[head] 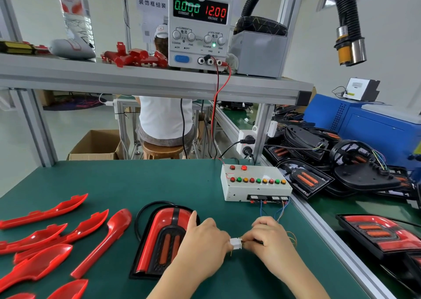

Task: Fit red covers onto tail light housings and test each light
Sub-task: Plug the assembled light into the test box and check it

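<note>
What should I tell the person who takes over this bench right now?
Left hand and right hand both pinch the white connector.
Tail light lies on the mat before them, red cover fitted.
Power supply reads 12.00 V, 0.000 A: no test yet.
Left to do: test it on the test box, then fit the loose red covers at the left.
</note>
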